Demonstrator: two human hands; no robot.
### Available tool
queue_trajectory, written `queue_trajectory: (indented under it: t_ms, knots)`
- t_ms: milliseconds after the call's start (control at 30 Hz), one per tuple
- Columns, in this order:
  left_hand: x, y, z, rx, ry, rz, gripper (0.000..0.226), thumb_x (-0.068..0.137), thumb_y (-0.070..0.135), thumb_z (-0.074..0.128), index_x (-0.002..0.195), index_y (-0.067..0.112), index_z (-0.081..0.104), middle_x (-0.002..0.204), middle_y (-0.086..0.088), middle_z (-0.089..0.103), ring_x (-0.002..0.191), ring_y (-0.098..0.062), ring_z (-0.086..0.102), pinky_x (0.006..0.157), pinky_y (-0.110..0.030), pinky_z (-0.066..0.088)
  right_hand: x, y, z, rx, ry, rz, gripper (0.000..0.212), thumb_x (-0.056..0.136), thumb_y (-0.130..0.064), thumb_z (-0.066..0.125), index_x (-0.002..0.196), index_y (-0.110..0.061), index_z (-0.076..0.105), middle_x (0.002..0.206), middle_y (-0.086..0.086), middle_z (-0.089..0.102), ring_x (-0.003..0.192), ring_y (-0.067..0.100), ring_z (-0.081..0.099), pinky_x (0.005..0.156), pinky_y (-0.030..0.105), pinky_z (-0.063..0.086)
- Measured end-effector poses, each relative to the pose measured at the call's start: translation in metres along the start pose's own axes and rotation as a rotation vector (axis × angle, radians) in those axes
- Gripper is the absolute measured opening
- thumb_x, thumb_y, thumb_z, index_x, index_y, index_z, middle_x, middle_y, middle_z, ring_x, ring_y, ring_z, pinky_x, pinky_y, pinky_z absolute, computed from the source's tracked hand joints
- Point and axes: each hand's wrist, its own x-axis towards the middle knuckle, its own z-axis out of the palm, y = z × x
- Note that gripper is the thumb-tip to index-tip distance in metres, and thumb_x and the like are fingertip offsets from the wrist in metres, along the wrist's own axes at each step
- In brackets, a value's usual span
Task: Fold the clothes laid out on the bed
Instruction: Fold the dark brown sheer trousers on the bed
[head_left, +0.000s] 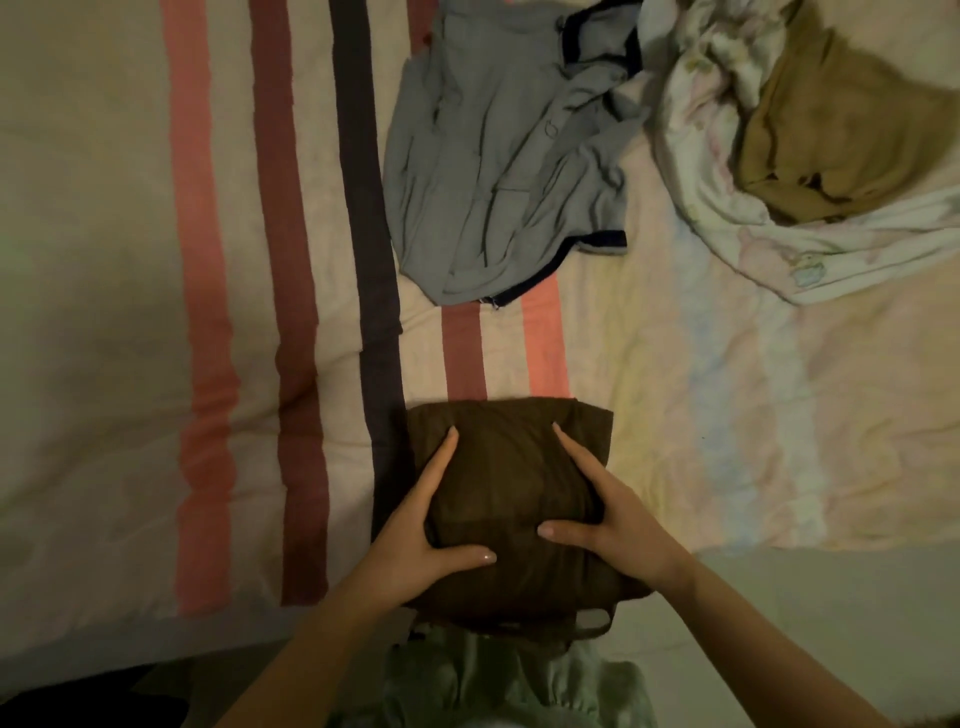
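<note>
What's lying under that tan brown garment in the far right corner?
The tan brown garment rests on a crumpled pale pastel-printed cloth, which spreads over the pastel striped bedsheet. Whatever lies beneath the garment's middle is covered and cannot be seen.

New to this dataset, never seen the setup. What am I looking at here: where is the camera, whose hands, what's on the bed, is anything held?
There is no robot here. A person folds laundry with bare hands, and the single picture comes from a wide-angle camera worn on the head, looking forward and down, so the arms enter from the bottom edge.

The surface is a bed covered by a striped sheet. Nearest the person lies a dark brown garment, already folded into a compact bundle. The left hand and the right hand rest on its two sides with fairly straight fingers, pressing it rather than gripping.

Farther away lies a crumpled grey-blue shirt, not yet folded. At the top right a tan garment sits on a pale patterned cloth.
</note>
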Motion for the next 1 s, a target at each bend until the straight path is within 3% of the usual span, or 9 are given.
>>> queue_trajectory:
  t_ms: [200, 300, 367, 500, 633, 733, 833, 933, 1000]
  knots:
    - [-0.041, 0.091, -0.037, 0.092, -0.035, 0.125, 0.114, 0.058, 0.037, 0.088, 0.136, 0.066, 0.01, 0.136, 0.045, 0.014, 0.121, 0.026, 0.03, 0.09, 0.0, 0.035, -0.043, -0.089, 0.002, 0.087, 0.1, -0.129, 0.092, 0.068, -0.045, 0.077, 0.141, -0.051, 0.021, 0.144, -0.031, 0.026, 0.129, -0.005, 0.037, 0.107, 0.022, 0.037]
    - [-0.056, 0.159, -0.051, 0.189, -0.041, 0.25, 0.113, 0.064, 0.028, 0.086, 0.143, 0.053, 0.009, 0.142, 0.038, 0.014, 0.127, 0.02, 0.028, 0.094, -0.002, 0.033, -0.063, -0.146, -0.006, 0.107, 0.195, -0.218, 0.09, 0.068, -0.045, 0.076, 0.141, -0.049, 0.023, 0.143, -0.029, 0.029, 0.131, -0.002, 0.037, 0.11, 0.027, 0.036]
    - [-0.064, 0.206, -0.056, 0.228, -0.039, 0.32, 0.111, 0.064, 0.026, 0.086, 0.143, 0.054, 0.012, 0.141, 0.04, 0.017, 0.128, 0.019, 0.029, 0.096, -0.003, 0.033, -0.077, -0.182, -0.017, 0.111, 0.277, -0.283, 0.089, 0.069, -0.041, 0.077, 0.142, -0.046, 0.025, 0.145, -0.024, 0.031, 0.132, 0.0, 0.036, 0.112, 0.032, 0.034]
    - [-0.074, 0.293, -0.047, 0.311, -0.063, 0.446, 0.107, 0.064, 0.023, 0.086, 0.14, 0.057, 0.019, 0.136, 0.041, 0.024, 0.125, 0.018, 0.035, 0.095, -0.004, 0.036, -0.114, -0.237, -0.049, 0.111, 0.411, -0.406, 0.089, 0.068, -0.038, 0.078, 0.141, -0.046, 0.028, 0.141, -0.028, 0.035, 0.13, -0.005, 0.037, 0.109, 0.027, 0.035]
    - [-0.079, 0.36, -0.003, 0.386, -0.106, 0.569, 0.106, 0.062, 0.026, 0.085, 0.141, 0.053, 0.02, 0.141, 0.035, 0.021, 0.125, 0.019, 0.033, 0.096, -0.005, 0.036, -0.167, -0.262, -0.094, 0.116, 0.525, -0.481, 0.087, 0.066, -0.039, 0.078, 0.138, -0.051, 0.029, 0.134, -0.04, 0.034, 0.125, -0.012, 0.037, 0.101, 0.013, 0.037]
    - [-0.079, 0.396, 0.046, 0.425, -0.154, 0.655, 0.106, 0.061, 0.023, 0.086, 0.142, 0.048, 0.022, 0.134, 0.045, 0.021, 0.117, 0.029, 0.031, 0.088, 0.003, 0.035, -0.214, -0.262, -0.13, 0.11, 0.614, -0.509, 0.088, 0.065, -0.04, 0.078, 0.138, -0.05, 0.03, 0.137, -0.033, 0.034, 0.127, -0.009, 0.037, 0.103, 0.015, 0.037]
    - [-0.076, 0.426, 0.108, 0.443, -0.236, 0.703, 0.106, 0.062, 0.017, 0.086, 0.142, 0.045, 0.023, 0.139, 0.031, 0.026, 0.117, 0.022, 0.039, 0.089, -0.003, 0.04, -0.268, -0.246, -0.169, 0.127, 0.691, -0.523, 0.09, 0.064, -0.04, 0.08, 0.137, -0.051, 0.03, 0.136, -0.033, 0.034, 0.124, -0.011, 0.038, 0.1, 0.013, 0.039]
    - [-0.071, 0.451, 0.184, 0.446, -0.323, 0.726, 0.105, 0.059, 0.025, 0.087, 0.139, 0.055, 0.025, 0.143, 0.028, 0.027, 0.121, 0.013, 0.043, 0.093, -0.013, 0.045, -0.329, -0.217, -0.213, 0.102, 0.786, -0.517, 0.093, 0.06, -0.045, 0.083, 0.132, -0.061, 0.027, 0.122, -0.052, 0.028, 0.111, -0.028, 0.035, 0.085, -0.002, 0.037]
    - [-0.067, 0.464, 0.242, 0.458, -0.361, 0.763, 0.105, 0.057, 0.031, 0.088, 0.137, 0.057, 0.026, 0.139, 0.034, 0.025, 0.118, 0.02, 0.041, 0.089, -0.006, 0.042, -0.371, -0.194, -0.245, 0.06, 0.859, -0.511, 0.095, 0.056, -0.05, 0.084, 0.129, -0.066, 0.025, 0.118, -0.056, 0.026, 0.109, -0.031, 0.034, 0.08, -0.005, 0.035]
